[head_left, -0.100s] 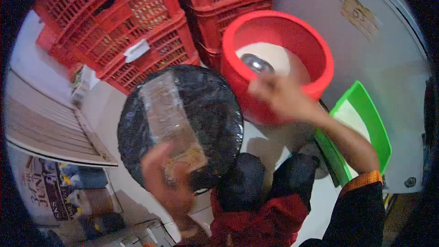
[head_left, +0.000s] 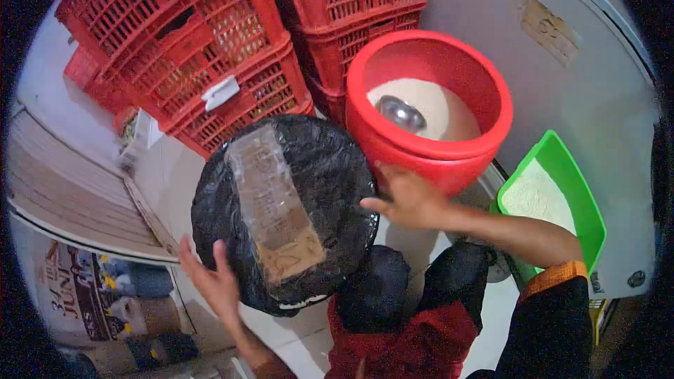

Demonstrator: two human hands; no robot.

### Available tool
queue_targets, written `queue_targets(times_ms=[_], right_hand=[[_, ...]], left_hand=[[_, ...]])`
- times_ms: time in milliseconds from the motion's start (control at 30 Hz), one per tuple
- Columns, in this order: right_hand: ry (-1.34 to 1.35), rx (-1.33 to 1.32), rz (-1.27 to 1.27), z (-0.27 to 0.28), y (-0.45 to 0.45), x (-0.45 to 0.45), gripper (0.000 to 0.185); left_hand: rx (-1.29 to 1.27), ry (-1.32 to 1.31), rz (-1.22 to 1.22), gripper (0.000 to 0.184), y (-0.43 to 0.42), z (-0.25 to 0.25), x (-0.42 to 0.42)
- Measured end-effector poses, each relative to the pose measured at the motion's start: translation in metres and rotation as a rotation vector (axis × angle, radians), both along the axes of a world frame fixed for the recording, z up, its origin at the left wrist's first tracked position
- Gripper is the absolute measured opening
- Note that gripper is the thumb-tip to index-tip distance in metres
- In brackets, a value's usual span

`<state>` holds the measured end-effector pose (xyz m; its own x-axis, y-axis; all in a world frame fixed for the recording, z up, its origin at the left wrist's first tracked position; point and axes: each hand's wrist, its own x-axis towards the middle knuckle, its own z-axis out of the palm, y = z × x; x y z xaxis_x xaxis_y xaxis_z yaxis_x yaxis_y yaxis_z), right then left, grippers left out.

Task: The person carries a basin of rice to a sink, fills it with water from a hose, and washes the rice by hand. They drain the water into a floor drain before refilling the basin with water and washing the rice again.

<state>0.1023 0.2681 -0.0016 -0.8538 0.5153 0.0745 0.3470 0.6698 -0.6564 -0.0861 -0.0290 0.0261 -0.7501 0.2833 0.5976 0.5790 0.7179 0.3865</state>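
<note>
The round package wrapped in black plastic [head_left: 330, 168] stands on the tiled floor [head_left: 305, 340], close before the person's knees [head_left: 375, 281], probably so that both arms can reach around it. A strip of brown cardboard under clear tape [head_left: 274, 200] lies across its top. The left hand [head_left: 214, 284] is at its near left edge, with the fingers spread; the right hand [head_left: 414, 200] is at the opposite side, its grip also wide, the thumb toward the package. Neither hand pinches anything; I cannot tell if they touch it. Just beyond the right hand is the red tub [head_left: 449, 168], where a metal bowl [head_left: 401, 114] rests on white powder [head_left: 453, 109], perhaps kept there for scooping. The green container [head_left: 581, 196], also with powder, stands farther right; red crates [head_left: 263, 77] are stacked behind.
</note>
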Motion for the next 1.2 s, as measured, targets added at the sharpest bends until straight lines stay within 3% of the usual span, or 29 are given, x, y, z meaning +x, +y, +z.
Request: queue_targets(times_ms=[33, 100, 200, 267, 300, 367, 433, 567, 600, 633, 733, 767, 800, 833, 867, 900, 933, 1033, 1100, 1200], right_hand=[[-0.049, -0.075, -0.047, -0.025, 0.003, 0.015, 0.05], [-0.071, -0.177, -0.122, -0.048, -0.001, 0.027, 0.054], [-0.061, -0.247, -0.177, -0.044, -0.006, 0.02, 0.056], [0.083, -0.031, -0.212, -0.035, -0.006, 0.026, 0.057], [0.152, -0.048, -0.196, -0.033, -0.005, 0.031, 0.054], [0.284, -0.152, -0.21, 0.001, -0.008, 0.052, 0.053], [0.492, -0.297, -0.2, 0.026, -0.003, 0.071, 0.047], [0.727, -0.226, -0.344, 0.069, 0.048, 0.104, 0.043], [0.743, -0.164, -0.427, 0.075, 0.072, 0.111, 0.041], [0.795, -0.184, -0.445, 0.082, 0.094, 0.119, 0.038], [0.715, -0.282, -0.639, 0.081, 0.165, 0.144, 0.035], [0.636, -0.2, -0.709, 0.057, 0.199, 0.152, 0.039], [0.547, -0.119, -0.776, 0.036, 0.225, 0.158, 0.042], [0.301, -0.018, -0.859, 0.026, 0.229, 0.165, 0.05], [0.058, 0.1, -0.931, 0.02, 0.23, 0.169, 0.058], [0.021, 0.179, -0.988, 0.003, 0.231, 0.168, 0.061], [-0.011, 0.256, -1.047, -0.012, 0.232, 0.164, 0.064], [0.05, 0.12, -1.109, -0.034, 0.24, 0.153, 0.067], [0.063, 0.113, -1.034, -0.045, 0.245, 0.155, 0.066], [0.029, 0.049, -0.677, -0.017, 0.242, 0.17, 0.072]], left_hand=[[-0.059, -0.123, 0.167, 0.063, -0.015, -0.036, -0.002], [0.247, -0.781, 0.053, 0.07, -0.034, -0.061, -0.001], [0.372, -0.853, 0.094, 0.069, -0.03, -0.068, -0.001], [0.512, -0.859, -0.005, 0.067, -0.035, -0.072, -0.001], [0.648, -0.877, -0.079, 0.065, -0.037, -0.072, -0.001], [0.655, -0.843, -0.129, 0.06, -0.044, -0.065, -0.013], [0.676, -0.806, -0.17, 0.055, -0.033, -0.044, -0.006], [0.943, -0.982, -0.534, 0.043, 0.082, 0.027, 0.032], [0.943, -1.055, -0.714, 0.043, 0.114, 0.034, 0.03], [0.901, -1.038, -0.708, 0.043, 0.146, 0.043, 0.038], [0.922, -1.168, -0.898, 0.039, 0.249, 0.008, 0.02], [0.867, -1.071, -0.897, 0.04, 0.278, 0.003, 0.03], [0.654, -1.063, -0.779, 0.043, 0.304, -0.019, 0.024], [0.654, -1.016, -0.874, 0.046, 0.333, -0.064, 0.015], [0.454, -0.751, -0.692, 0.049, 0.348, -0.078, 0.029], [0.404, -0.607, -0.652, 0.052, 0.335, -0.05, 0.072], [0.405, -0.69, -0.637, 0.056, 0.358, -0.088, 0.057], [0.357, -0.687, -0.625, 0.058, 0.363, -0.102, 0.046], [0.429, -0.843, -0.767, 0.061, 0.365, -0.127, 0.029], [0.273, -0.773, -0.687, 0.072, 0.348, -0.106, 0.041]])
